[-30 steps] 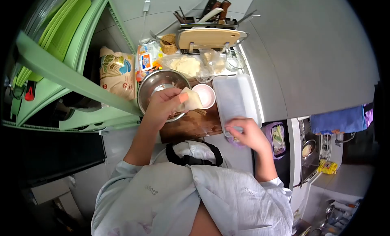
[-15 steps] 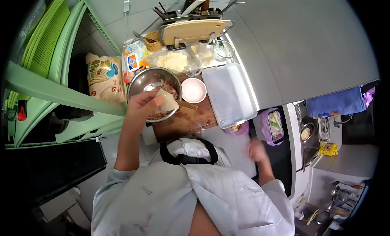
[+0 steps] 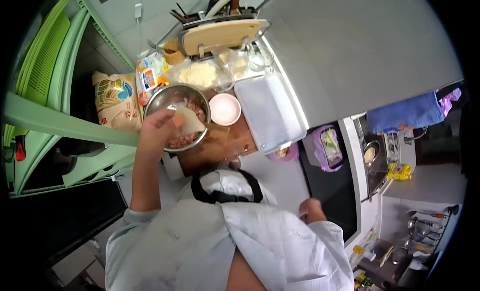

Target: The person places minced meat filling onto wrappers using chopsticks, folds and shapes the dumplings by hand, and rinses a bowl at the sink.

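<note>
1. Since the earlier frames, the right hand (image 3: pixel 312 211) has come off the plastic container (image 3: pixel 270 111) and back toward the person's side; left hand (image 3: pixel 156 128) still has the wrapper (image 3: pixel 191 122).
2. Left fingers clamped on wrapper's left edge, orange covering on one finger.
3. Wrapper is over the metal bowl (image 3: pixel 161 100), toward its right side, above the ground meat (image 3: pixel 197 110).
4. Wrapper is thin, pale, tilted; its free end points right and slightly toward the person. Sides look near equal, so long axis is weak, roughly far-left to near-right.
5. Right hand touches nothing visible, near the dark surface (image 3: pixel 327 191). Fingers mostly hidden; cannot tell if apart or together.
6. Bowl is at the left of the table (image 3: pixel 291 86), overlapping the far-left corner of the wooden board (image 3: pixel 212 152).
7. Pink-rimmed cup (image 3: pixel 225 109) stands between bowl and container.
8. Container lies along the table's right edge, long axis far-left to near-right.
9. Bagged dough (image 3: pixel 197 75) sits beyond the bowl.
</note>
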`<state>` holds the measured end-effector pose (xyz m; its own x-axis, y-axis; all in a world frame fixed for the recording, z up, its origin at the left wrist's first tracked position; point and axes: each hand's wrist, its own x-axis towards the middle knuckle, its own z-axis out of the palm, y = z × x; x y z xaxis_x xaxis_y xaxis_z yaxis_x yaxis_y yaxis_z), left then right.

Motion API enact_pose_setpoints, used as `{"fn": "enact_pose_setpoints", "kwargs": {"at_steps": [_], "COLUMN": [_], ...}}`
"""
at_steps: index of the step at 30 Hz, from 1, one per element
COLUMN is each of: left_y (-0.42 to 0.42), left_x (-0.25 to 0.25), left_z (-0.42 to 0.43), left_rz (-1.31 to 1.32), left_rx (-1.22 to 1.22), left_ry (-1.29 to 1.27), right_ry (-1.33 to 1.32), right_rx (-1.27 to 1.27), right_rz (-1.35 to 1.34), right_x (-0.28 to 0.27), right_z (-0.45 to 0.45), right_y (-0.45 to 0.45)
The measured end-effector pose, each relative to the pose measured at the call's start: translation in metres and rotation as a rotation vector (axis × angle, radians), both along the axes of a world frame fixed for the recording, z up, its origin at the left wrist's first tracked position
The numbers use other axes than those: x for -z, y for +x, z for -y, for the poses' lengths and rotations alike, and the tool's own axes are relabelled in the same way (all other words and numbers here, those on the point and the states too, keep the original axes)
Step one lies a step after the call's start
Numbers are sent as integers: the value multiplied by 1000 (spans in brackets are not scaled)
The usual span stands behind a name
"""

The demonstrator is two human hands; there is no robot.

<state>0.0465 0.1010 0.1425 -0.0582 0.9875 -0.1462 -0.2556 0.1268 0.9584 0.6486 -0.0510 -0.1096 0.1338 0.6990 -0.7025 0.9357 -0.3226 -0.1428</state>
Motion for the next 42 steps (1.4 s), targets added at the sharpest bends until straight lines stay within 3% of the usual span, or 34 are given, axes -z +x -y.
{"fn": "enact_pose_setpoints", "kwargs": {"at_steps": [2,4,6,7,8,9,12,16,18,20,25,26,27,28,29,31,33,36,37,40,42], "left_y": [-2,1,5,16,20,22,26,24,30,37,49,50,54,57,63,71,76,66,65,64,64], "left_x": [1,13,10,-8,-11,-12,-7,-10,-5,7,-20,-21,-22,-23,-25,-25,-20,-25,-30,-37,-35], "left_z": [-1,1,-8,-6,-7,-6,-3,-7,2,-5,-9,-9,-10,-10,-11,-8,-6,-6,-4,6,9], "left_rz": [-67,-76,37,16,16,20,31,-44,-56,-25,15,38,60,60,58,58,65,-345,-340,-424,-447], "left_rx": [39,-1,19,50,78,104,138,119,105,87,178,202,229,246,267,325,386,519,534,518,473], "left_ry": [-1,-28,-60,-20,1,17,8,45,25,1,39,13,-7,0,7,78,218,513,477,417,481], "right_ry": [109,369,570,786,771,559,-97,-43,-83,-675,-44,69,342,577,724,535,740,689,760,689,846], "right_rx": [95,748,301,366,479,550,1315,945,875,1368,633,235,-462,-771,-841,-250,-353,-481,-620,-708,-789], "right_rz": [-233,-959,-739,-975,-1647,-2328,-2264,-1645,-1927,-2256,-1015,-743,-447,-372,-442,-900,-1149,-1219,-1127,-977,-887], "right_x": [-11,-107,-216,-243,-224,-205,-40,-72,-122,-3,22,-1,-52,-104,-150,-198,-263,-291,-290,-292,-299], "right_z": [-18,-71,-101,-99,-90,-81,-50,-69,-68,-45,-58,-76,-101,-120,-133,-141,-157,-173,-182,-189,-189], "right_y": [-16,-50,-66,-69,-64,-60,-2,-72,-91,-10,-6,-35,-87,-138,-182,-239,-282,-298,-298,-292,-296]}}
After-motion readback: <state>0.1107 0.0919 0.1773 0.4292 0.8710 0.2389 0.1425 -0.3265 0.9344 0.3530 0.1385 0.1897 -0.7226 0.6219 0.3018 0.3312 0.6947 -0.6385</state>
